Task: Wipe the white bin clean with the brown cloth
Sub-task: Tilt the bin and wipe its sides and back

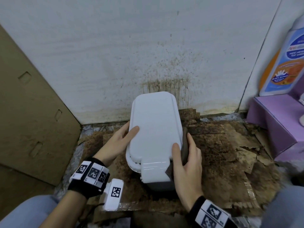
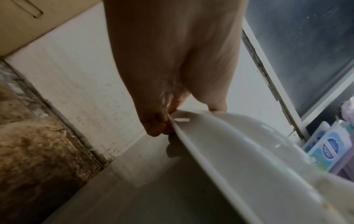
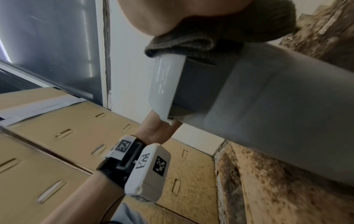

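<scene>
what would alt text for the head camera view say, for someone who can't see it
Seen from above, a left hand steadies a closed white bin while the right hand presses a brown cloth against its right side. The bin stands on stained, torn cardboard before a spattered white wall, with a purple box at right.

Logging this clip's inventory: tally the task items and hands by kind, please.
White plastic lidded bin: 1
Brown cloth: 1
Hands, left and right: 2
Total: 4
</scene>
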The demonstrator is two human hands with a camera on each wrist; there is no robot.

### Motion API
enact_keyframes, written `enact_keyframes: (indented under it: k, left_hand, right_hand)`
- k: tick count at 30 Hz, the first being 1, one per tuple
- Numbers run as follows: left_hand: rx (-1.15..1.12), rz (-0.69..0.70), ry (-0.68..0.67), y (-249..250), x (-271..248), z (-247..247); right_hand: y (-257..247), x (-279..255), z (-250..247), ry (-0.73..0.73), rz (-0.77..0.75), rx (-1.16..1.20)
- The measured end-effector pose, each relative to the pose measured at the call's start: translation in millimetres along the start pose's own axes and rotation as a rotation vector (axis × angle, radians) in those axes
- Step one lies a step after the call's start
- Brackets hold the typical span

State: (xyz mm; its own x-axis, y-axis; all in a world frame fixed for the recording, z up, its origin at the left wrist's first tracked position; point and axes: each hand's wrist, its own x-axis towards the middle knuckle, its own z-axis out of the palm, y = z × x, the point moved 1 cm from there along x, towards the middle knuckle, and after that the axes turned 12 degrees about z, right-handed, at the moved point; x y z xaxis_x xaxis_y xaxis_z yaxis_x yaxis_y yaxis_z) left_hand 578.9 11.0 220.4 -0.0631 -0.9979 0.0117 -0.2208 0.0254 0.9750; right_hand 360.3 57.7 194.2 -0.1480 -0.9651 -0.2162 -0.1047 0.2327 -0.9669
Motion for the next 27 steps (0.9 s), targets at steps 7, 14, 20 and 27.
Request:
enact_keyframes:
  k: [7, 14, 20, 27]
  left_hand:
    - [0.195, 0.02, 0.06, -3, -1, -2]
    - [0.729, 0.294, 0.079, 32, -33, 19]
    - [0.91, 0.362, 0.049, 26, -45, 43]
    - [0.925, 0.299, 0.127, 12, -45, 24]
  right_hand:
    - [10, 18, -3, 0.05, 0.021, 0.187]
    - [7, 16, 2, -0.018, -0.038, 0.245]
    - [6, 20, 20, -0.287, 0.001, 0.278]
    - [9, 36, 32, -0.244, 0.039, 0.372]
